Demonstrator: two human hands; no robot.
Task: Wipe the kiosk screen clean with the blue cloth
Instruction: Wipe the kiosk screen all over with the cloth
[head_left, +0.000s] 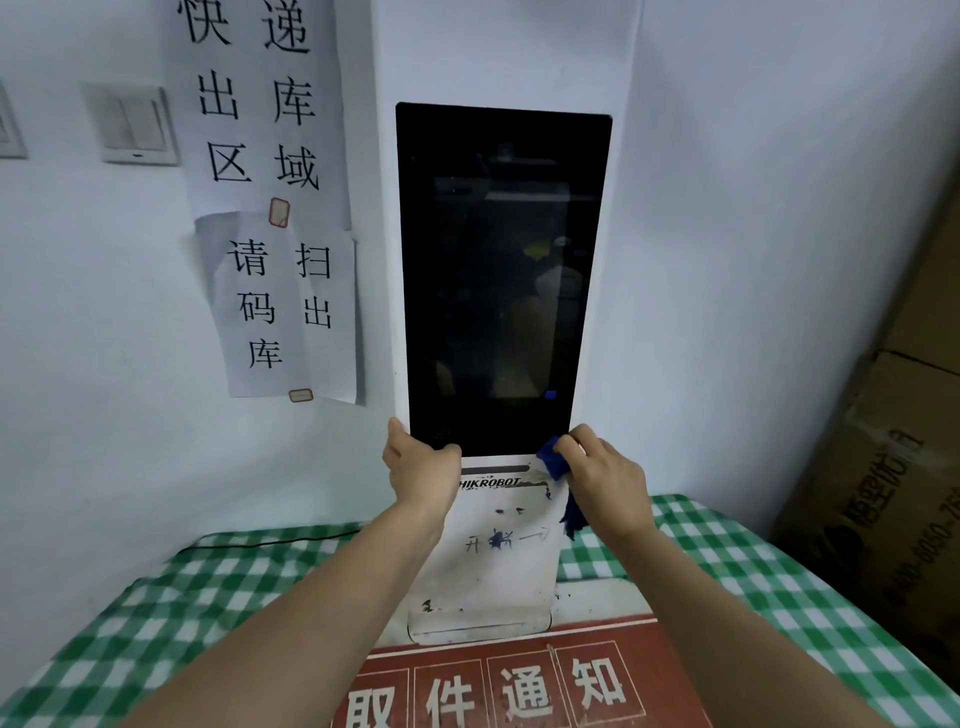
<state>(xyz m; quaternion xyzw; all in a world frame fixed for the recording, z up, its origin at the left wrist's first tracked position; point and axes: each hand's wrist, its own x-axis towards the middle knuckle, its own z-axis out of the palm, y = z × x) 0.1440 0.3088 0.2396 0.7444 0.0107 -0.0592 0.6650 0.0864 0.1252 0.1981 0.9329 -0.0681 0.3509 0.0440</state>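
Observation:
A tall white kiosk (493, 561) stands on the table against the wall, with a dark, switched-off screen (501, 280) in its upper half. My left hand (418, 465) grips the kiosk's lower left screen corner, thumb over the black glass. My right hand (605, 478) is closed on the blue cloth (553, 460), pressed at the screen's lower right corner. A tail of the cloth hangs down below my palm beside the kiosk's white front.
A green-and-white checked tablecloth (218, 597) covers the table. A red notice sign (519, 680) lies in front of the kiosk base. Paper notices (275, 208) and a light switch (136, 124) hang on the left wall. Cardboard boxes (893, 467) stand at the right.

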